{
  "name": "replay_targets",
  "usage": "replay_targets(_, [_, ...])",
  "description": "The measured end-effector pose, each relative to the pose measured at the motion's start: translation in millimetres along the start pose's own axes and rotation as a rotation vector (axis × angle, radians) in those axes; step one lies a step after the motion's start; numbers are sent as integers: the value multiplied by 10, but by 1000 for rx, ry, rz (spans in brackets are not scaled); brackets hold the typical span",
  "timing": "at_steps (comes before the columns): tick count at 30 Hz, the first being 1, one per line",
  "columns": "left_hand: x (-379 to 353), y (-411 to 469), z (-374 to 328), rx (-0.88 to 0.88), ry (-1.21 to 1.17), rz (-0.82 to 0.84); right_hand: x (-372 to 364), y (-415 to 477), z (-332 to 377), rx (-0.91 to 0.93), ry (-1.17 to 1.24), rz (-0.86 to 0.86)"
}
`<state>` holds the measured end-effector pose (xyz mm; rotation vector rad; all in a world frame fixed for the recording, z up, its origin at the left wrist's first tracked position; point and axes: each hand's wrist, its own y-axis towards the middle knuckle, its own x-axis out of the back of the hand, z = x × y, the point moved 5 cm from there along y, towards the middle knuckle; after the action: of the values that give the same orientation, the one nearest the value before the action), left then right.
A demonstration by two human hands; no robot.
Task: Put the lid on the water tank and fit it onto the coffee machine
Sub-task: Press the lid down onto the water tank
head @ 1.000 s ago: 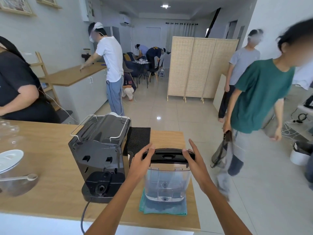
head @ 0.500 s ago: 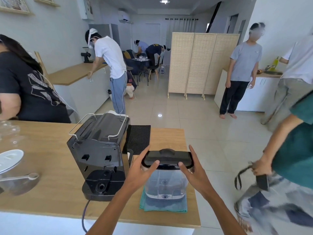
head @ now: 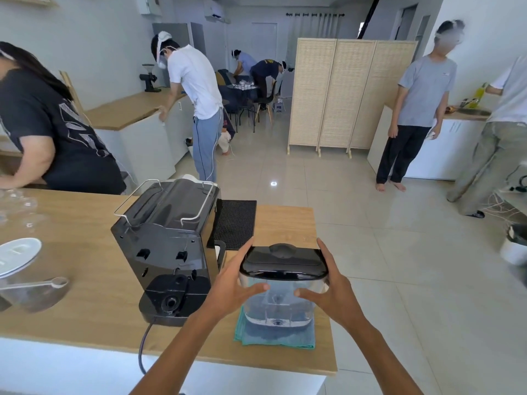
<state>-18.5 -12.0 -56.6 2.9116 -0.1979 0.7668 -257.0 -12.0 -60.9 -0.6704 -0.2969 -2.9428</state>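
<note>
Since the earlier frame, both thumbs are moved from beside the lid onto the front of the clear water tank [head: 278, 302], which is now tilted slightly. The tank is held over a teal cloth [head: 273, 336] on the wooden counter [head: 85, 246]. The black lid [head: 283, 262] is seated on top. The left hand [head: 236, 283] and right hand [head: 332, 292] are clasped around the tank's sides. The coffee machine [head: 168, 246] is placed just beside, to the left. The tank is best kept level and lowered squarely onto the machine's rear base.
</note>
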Motion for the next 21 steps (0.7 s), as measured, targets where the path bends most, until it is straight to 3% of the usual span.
replay_targets(13, [12,-22,95,-8,-30,-49,-2,-46,-53,37,28,-91])
replay_targets(21, [341,-143,-188,-83,-62,-107,108,-63,394,96,16,-99])
